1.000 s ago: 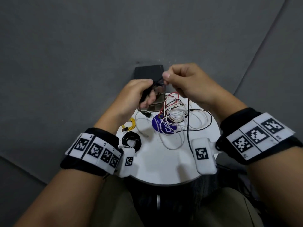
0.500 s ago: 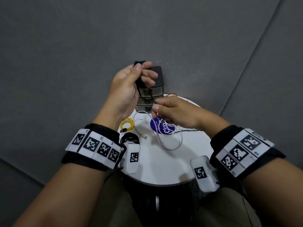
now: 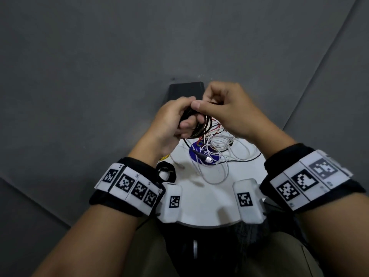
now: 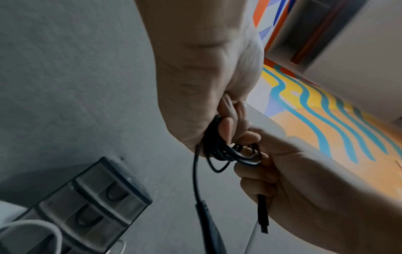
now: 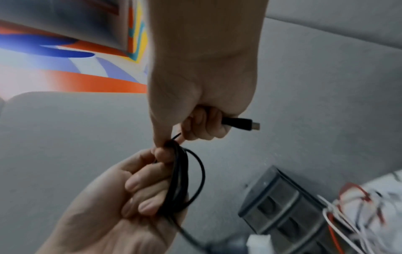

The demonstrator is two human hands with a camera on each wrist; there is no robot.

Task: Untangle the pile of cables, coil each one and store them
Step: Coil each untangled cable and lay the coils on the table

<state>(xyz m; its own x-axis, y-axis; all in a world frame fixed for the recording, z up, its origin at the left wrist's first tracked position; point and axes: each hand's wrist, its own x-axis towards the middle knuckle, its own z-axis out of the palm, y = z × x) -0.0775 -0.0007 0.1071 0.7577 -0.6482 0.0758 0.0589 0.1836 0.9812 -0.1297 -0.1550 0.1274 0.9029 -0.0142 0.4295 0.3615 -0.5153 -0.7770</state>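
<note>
Round white table [image 3: 199,200] | drawer organizer [image 4: 87,202] behind tangle [image 3: 217,144], contents unclear | our left hand [image 3: 171,124] and right hand [image 3: 225,110] clench black cable coil [image 3: 199,124]

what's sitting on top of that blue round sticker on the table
On the blue sticker lie loops of the white cable and a black cable's metal-tipped plug. Its printed text is mostly covered by them, so it cannot be read.

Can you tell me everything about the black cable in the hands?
The black cable is thin and looks rubbery. Most of it is wound into a small bundle of loops, held up above the round white table. The left hand grips the loops with curled fingers. The right hand pinches the top of the bundle and holds one end, whose small metal-tipped plug pokes out of the fist. A strand hangs down from the bundle.
</note>
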